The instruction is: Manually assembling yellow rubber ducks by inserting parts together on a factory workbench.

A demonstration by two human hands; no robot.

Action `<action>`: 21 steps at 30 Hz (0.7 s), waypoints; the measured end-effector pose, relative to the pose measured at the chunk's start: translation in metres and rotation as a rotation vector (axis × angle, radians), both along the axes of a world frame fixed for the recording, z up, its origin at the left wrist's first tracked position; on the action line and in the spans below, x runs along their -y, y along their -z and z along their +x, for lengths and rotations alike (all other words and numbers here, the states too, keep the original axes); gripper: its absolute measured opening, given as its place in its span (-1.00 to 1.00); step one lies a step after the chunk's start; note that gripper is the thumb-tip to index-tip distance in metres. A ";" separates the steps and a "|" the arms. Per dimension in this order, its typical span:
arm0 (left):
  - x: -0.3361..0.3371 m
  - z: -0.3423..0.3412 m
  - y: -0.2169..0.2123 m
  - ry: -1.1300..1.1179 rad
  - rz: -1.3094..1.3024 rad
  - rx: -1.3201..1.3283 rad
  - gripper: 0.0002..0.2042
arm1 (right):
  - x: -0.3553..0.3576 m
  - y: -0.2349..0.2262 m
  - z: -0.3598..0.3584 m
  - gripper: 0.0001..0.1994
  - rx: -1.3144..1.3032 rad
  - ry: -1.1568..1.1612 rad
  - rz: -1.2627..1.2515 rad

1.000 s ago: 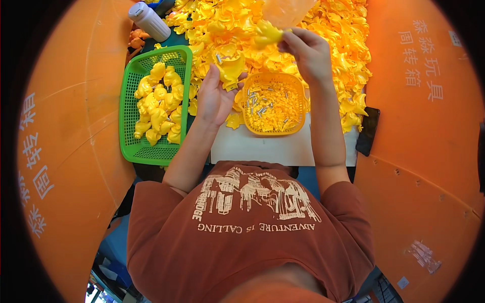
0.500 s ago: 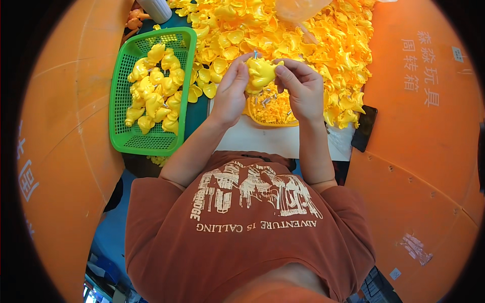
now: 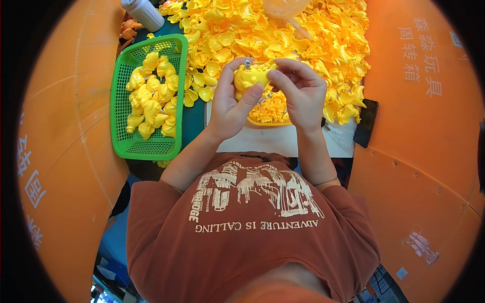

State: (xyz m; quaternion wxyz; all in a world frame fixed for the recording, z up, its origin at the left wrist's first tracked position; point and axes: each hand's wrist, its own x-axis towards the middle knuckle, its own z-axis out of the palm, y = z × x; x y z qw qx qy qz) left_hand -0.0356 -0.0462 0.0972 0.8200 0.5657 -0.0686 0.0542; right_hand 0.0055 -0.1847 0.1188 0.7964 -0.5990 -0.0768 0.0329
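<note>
A glossy yellow plastic toy figure (image 3: 254, 76) is held between my two hands, over the work surface. My left hand (image 3: 231, 103) wraps its left side, with the thumb pressed across the front. The thumb and fingertips of my right hand (image 3: 303, 93) close on its right end. A small silvery metal piece (image 3: 248, 64) sticks up from the toy's top. Just beneath my hands lies a shallow yellow basket (image 3: 268, 123) of small yellow parts and metal bits, partly hidden by my hands.
At left stands a green mesh basket (image 3: 117, 108) with several yellow toy figures (image 3: 151, 108). Loose yellow shell pieces (image 3: 237, 30) are heaped across the back. A pale bottle (image 3: 145, 15) stands at the back left. Orange panels (image 3: 414, 131) rise on both sides; a black flat object (image 3: 367, 123) sits at right.
The toy has been turned in my hands and shifted slightly left and down. My left thumb now lies across its front. The whole view has also moved a little.
</note>
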 end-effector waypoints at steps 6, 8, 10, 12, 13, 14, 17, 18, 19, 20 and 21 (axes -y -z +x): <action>0.004 -0.002 -0.005 0.050 -0.103 0.031 -0.55 | 0.010 -0.002 -0.002 -0.71 -0.030 -0.148 0.016; 0.005 -0.002 -0.004 0.070 -0.137 0.024 -0.55 | 0.011 -0.003 -0.002 -0.72 0.011 -0.146 0.007; 0.005 -0.001 -0.004 0.088 -0.172 0.017 -0.55 | 0.011 -0.003 -0.003 -0.72 0.053 -0.145 -0.003; 0.006 -0.001 -0.005 0.082 -0.148 0.066 -0.53 | 0.012 -0.002 -0.004 -0.74 0.134 -0.115 -0.023; 0.005 -0.001 -0.004 0.086 -0.147 0.067 -0.53 | 0.013 -0.002 -0.003 -0.74 0.136 -0.111 -0.022; 0.005 -0.001 -0.003 0.108 -0.170 0.066 -0.51 | 0.015 -0.002 -0.001 -0.75 0.138 -0.146 0.013; 0.005 -0.001 -0.005 0.129 -0.157 0.082 -0.48 | 0.021 -0.003 0.005 -0.78 0.084 -0.234 0.112; 0.005 -0.002 -0.006 0.126 -0.121 0.101 -0.47 | 0.022 -0.003 0.006 -0.80 0.027 -0.290 0.178; 0.005 -0.002 -0.006 0.128 -0.122 0.100 -0.47 | 0.022 -0.002 0.007 -0.80 0.026 -0.288 0.177; 0.005 -0.002 -0.006 0.118 -0.144 0.081 -0.47 | 0.022 0.000 0.008 -0.82 0.046 -0.274 0.157; 0.004 -0.002 -0.006 0.107 -0.165 0.063 -0.48 | 0.021 0.001 0.008 -0.84 0.065 -0.260 0.137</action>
